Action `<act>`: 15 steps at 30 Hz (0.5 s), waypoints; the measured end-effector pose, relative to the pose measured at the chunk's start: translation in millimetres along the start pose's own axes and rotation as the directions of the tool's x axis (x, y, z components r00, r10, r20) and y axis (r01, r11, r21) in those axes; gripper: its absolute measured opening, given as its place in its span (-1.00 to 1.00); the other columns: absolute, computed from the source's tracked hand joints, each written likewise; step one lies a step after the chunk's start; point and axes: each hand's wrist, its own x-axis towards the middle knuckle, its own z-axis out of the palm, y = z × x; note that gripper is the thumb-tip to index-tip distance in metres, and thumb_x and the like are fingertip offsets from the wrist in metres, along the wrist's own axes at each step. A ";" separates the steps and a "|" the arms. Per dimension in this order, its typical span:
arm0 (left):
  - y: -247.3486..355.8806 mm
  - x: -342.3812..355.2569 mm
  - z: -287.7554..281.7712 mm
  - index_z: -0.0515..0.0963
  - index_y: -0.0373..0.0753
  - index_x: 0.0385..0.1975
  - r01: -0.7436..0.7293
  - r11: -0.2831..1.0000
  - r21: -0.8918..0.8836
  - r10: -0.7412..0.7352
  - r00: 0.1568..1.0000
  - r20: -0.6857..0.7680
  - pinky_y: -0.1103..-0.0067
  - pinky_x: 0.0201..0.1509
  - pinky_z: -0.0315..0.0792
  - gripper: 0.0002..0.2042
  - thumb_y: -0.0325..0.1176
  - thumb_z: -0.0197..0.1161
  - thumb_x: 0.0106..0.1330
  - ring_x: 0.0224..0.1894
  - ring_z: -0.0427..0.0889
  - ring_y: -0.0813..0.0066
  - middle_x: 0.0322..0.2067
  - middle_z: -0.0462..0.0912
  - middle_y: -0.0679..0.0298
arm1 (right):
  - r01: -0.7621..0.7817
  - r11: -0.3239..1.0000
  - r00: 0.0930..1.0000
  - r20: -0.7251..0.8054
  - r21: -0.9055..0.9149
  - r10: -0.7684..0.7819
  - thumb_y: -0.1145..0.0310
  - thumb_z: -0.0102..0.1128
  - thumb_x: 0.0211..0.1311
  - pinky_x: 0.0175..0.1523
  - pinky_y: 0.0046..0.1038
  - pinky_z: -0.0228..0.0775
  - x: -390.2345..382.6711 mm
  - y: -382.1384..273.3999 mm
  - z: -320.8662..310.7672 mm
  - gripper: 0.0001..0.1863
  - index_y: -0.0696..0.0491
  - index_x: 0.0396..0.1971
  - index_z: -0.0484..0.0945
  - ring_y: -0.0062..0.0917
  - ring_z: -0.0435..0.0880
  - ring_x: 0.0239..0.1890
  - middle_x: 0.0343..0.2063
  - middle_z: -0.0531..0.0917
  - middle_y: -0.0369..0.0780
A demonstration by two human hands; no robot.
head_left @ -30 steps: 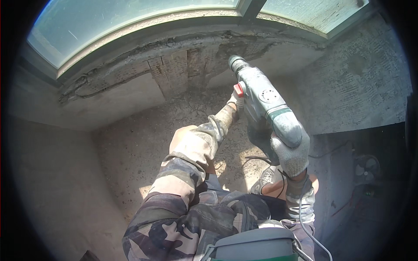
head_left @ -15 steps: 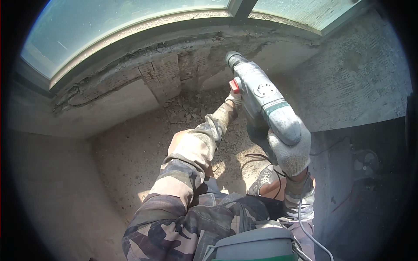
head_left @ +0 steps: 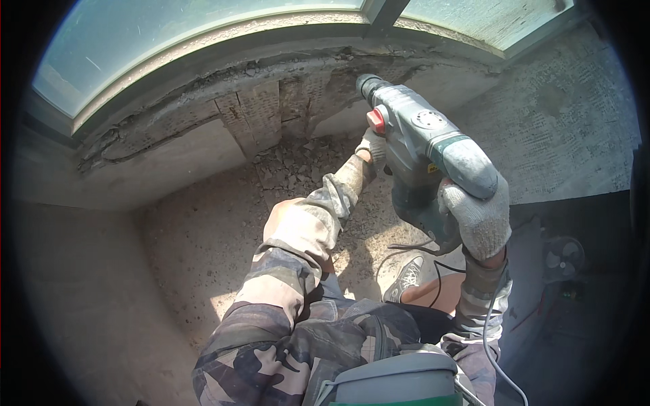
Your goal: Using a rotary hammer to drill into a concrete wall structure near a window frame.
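Note:
A dusty grey-green rotary hammer drill [head_left: 413, 128] points up and left, its chuck end close to the broken wall [head_left: 298, 95] below the window. My right hand [head_left: 478, 215], in a white knit glove, is wrapped round its rear handle. Further forward, my left hand [head_left: 372, 145], also gloved, grips the tool's front beside the red knob; most of its fingers are hidden behind the drill body. Whether a bit in the chuck touches the wall does not show. A power cord [head_left: 489, 338] runs along my right forearm.
Broken rubble [head_left: 298, 166] lies on the dusty floor at the wall's foot. Window panes [head_left: 203, 27] in a grey frame rise above. My shoe [head_left: 406, 279] stands below the drill. At right, a small fan [head_left: 563, 258] sits in the dark area beside a rough grey wall [head_left: 548, 128].
The rear of the drill and my right hand have swung to the right. The chuck end has shifted slightly right, and my left hand has moved a little with it.

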 end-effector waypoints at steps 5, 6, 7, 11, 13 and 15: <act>2.0 -0.4 15.4 0.54 -0.31 -0.08 -0.081 0.996 0.045 0.083 0.996 -0.029 0.42 -0.29 0.59 -0.69 -0.19 0.09 0.40 -0.28 0.70 0.30 -0.26 0.68 0.14 | 0.151 0.942 0.985 0.121 -0.299 -0.119 0.48 0.33 -0.14 -0.33 -0.41 0.54 22.2 -2.0 -23.0 -0.79 0.06 -0.38 0.63 -0.38 0.67 -0.41 -0.46 0.62 -0.23; 0.5 -5.4 18.6 0.55 -0.31 -0.09 -0.015 1.000 0.024 0.016 0.999 -0.045 0.40 -0.32 0.59 -0.70 -0.21 0.11 0.39 -0.28 0.71 0.29 -0.26 0.68 0.12 | 0.134 0.947 0.982 0.169 -0.292 -0.087 0.49 0.33 -0.10 -0.33 -0.43 0.53 20.2 -0.6 -24.7 -0.80 0.09 -0.38 0.62 -0.42 0.66 -0.43 -0.47 0.63 -0.24; 0.5 -12.3 14.5 0.54 -0.31 -0.06 0.138 0.989 -0.050 -0.138 0.990 0.010 0.40 -0.31 0.60 -0.68 -0.19 0.14 0.38 -0.26 0.71 0.27 -0.24 0.68 0.11 | 0.147 0.929 0.980 0.177 -0.339 -0.090 0.49 0.34 -0.08 -0.34 -0.44 0.52 15.3 0.8 -25.7 -0.81 0.11 -0.38 0.61 -0.44 0.65 -0.45 -0.47 0.63 -0.25; -6.5 -25.4 22.7 0.51 -0.31 0.01 0.066 0.909 -0.412 -0.069 0.998 0.007 0.43 -0.16 0.59 -0.60 -0.09 0.15 0.40 -0.15 0.68 0.32 -0.14 0.66 0.13 | 0.017 1.000 0.999 0.028 -0.007 -0.017 0.45 0.34 -0.01 -0.35 -0.51 0.45 -12.4 1.0 -20.0 -0.80 0.18 -0.36 0.60 -0.59 0.60 -0.51 -0.50 0.64 -0.26; -7.8 -27.3 26.6 0.49 -0.30 0.04 -0.019 0.957 -0.289 0.014 1.000 -0.018 0.43 -0.11 0.58 -0.59 -0.08 0.12 0.42 -0.11 0.67 0.32 -0.11 0.65 0.13 | -0.003 1.000 0.999 0.037 -0.016 0.003 0.46 0.34 0.00 -0.36 -0.51 0.45 -15.6 -5.7 -18.2 -0.79 0.18 -0.33 0.60 -0.60 0.61 -0.50 -0.52 0.63 -0.26; -4.9 -23.6 27.1 0.42 -0.29 0.13 -0.240 0.961 -0.135 0.253 0.963 0.090 0.47 -0.06 0.57 -0.61 -0.15 0.10 0.45 -0.09 0.66 0.33 -0.08 0.63 0.12 | -0.015 0.999 1.000 0.025 -0.049 0.017 0.47 0.34 0.01 -0.36 -0.51 0.46 -8.0 -13.0 -16.7 -0.78 0.19 -0.30 0.60 -0.61 0.61 -0.50 -0.54 0.63 -0.26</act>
